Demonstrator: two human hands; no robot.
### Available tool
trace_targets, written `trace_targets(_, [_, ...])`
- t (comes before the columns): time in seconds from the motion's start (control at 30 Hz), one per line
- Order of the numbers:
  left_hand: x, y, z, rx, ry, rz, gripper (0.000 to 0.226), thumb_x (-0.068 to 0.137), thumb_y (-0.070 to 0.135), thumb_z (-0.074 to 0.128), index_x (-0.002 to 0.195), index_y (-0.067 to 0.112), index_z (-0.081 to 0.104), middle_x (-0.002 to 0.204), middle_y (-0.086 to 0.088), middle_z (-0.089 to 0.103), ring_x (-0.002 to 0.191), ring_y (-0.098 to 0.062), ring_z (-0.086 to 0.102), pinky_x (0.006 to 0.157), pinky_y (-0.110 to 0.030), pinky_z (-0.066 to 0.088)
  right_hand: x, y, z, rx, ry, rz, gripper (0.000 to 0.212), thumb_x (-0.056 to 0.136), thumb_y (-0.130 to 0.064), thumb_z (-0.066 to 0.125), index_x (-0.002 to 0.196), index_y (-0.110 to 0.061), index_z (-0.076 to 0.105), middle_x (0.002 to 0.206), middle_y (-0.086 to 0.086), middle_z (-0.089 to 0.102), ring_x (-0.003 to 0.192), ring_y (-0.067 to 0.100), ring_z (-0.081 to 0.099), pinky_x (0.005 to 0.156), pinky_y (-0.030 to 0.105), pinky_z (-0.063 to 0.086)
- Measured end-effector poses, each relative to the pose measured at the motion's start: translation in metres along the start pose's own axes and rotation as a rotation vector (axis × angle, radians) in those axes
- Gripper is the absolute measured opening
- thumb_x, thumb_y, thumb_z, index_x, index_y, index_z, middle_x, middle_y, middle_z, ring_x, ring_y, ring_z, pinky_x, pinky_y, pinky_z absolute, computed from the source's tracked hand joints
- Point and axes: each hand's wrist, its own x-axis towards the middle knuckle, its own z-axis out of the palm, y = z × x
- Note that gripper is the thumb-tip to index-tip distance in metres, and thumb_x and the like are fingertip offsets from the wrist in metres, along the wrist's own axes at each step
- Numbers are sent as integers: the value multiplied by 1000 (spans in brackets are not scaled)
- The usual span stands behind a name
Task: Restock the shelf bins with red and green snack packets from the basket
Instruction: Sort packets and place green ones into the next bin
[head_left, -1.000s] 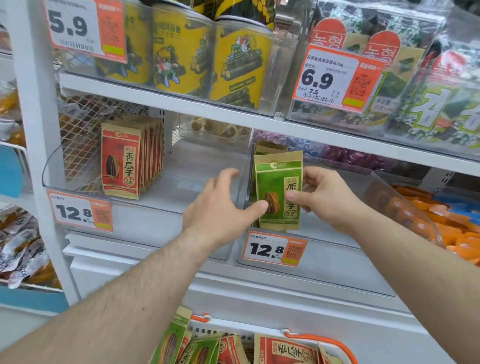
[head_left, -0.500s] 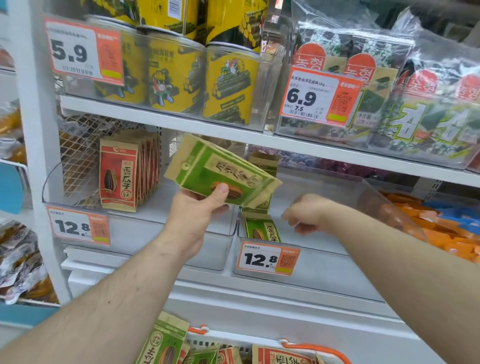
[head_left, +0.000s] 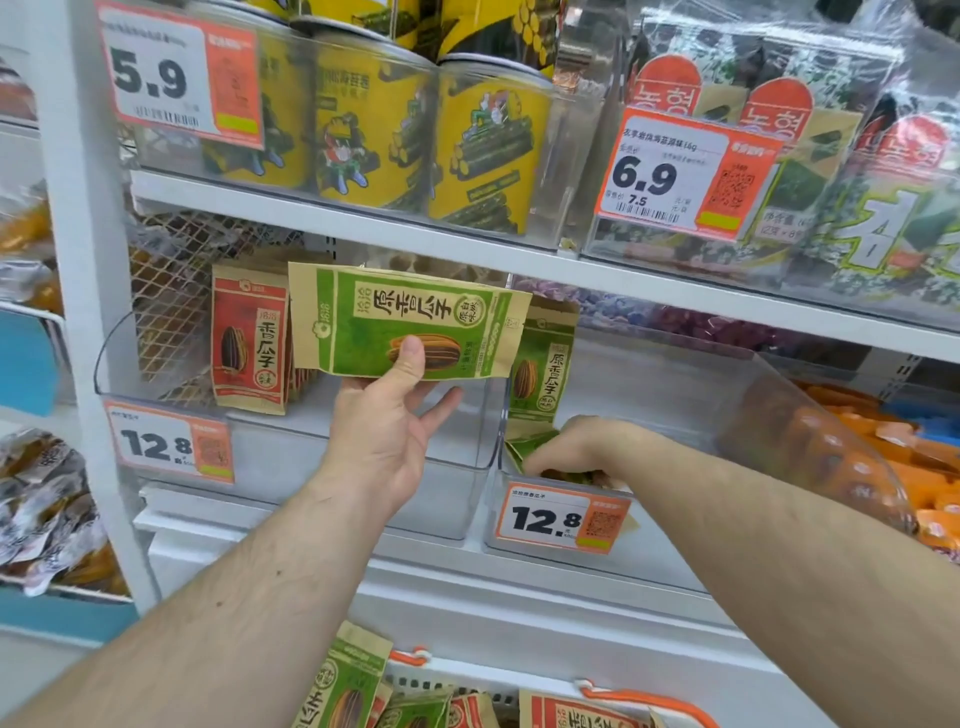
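Restocking at the snack shelf. The left hand (head_left: 387, 431) pinches a green packet (head_left: 410, 322) by its lower edge, thumb on the printed face and fingers behind, holding it sideways in front of the gap between the two clear bins. The right hand (head_left: 563, 449) reaches down into the right bin (head_left: 675, 384), fingers curled onto a fallen green packet (head_left: 530, 447) lying near the front wall; whether it grips or only presses cannot be told. Another green packet (head_left: 543, 374) stands upright behind it. Red packets (head_left: 249, 338) stand in a row in the left bin (head_left: 291, 447). More packets wait in the basket (head_left: 644, 699) below. The packets look light, flat and crinkly, with stiff paper walls that probably bend if squeezed mid-face; the sealed edge seems the safest hold, and a loosely stood packet will likely topple
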Motion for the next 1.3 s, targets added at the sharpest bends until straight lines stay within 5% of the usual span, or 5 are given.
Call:
trace_targets(0.23, [1,0,0,-10,27,-18,48,69,24,69,116,24,58,114,-4,70,103,-23,69,90,-54,53,9,28,-20,464,283,-150,27,77,-31,77,89,-13,62,73,1,62,53,11,51,34,11,30])
trace_targets(0.43, [-1,1,1,-19,33,-23,63,68,25,69,129,21,54,116,-4,69,95,-18,71,90,-54,53,33,19,-26,704,449,-154,42,69,-45,85,86,-13,64,58,-1,59,44,13,49,43,24,37])
trace_targets(0.7, [0,0,1,-5,18,-20,64,69,25,67,131,19,53,113,-4,69,94,-17,71,92,-54,52,63,-11,-12,738,518,-88,87,51,-55,88,118,-10,56,94,3,70,75,21,70,66,34,61])
trace_targets(0.93, [0,-1,0,12,7,-24,55,69,25,67,123,22,56,114,-3,70,106,-22,69,93,-55,51,67,-14,-7,512,519,-63,51,74,-46,83,108,-14,62,102,6,70,80,22,70,59,27,54])
trace_targets(1.3, [0,-1,1,26,-12,1,34,71,24,67,104,26,62,98,2,74,98,-19,71,94,-55,51,55,-10,-9,396,434,-56,43,80,-43,79,100,-10,63,96,5,71,73,17,66,50,25,45])
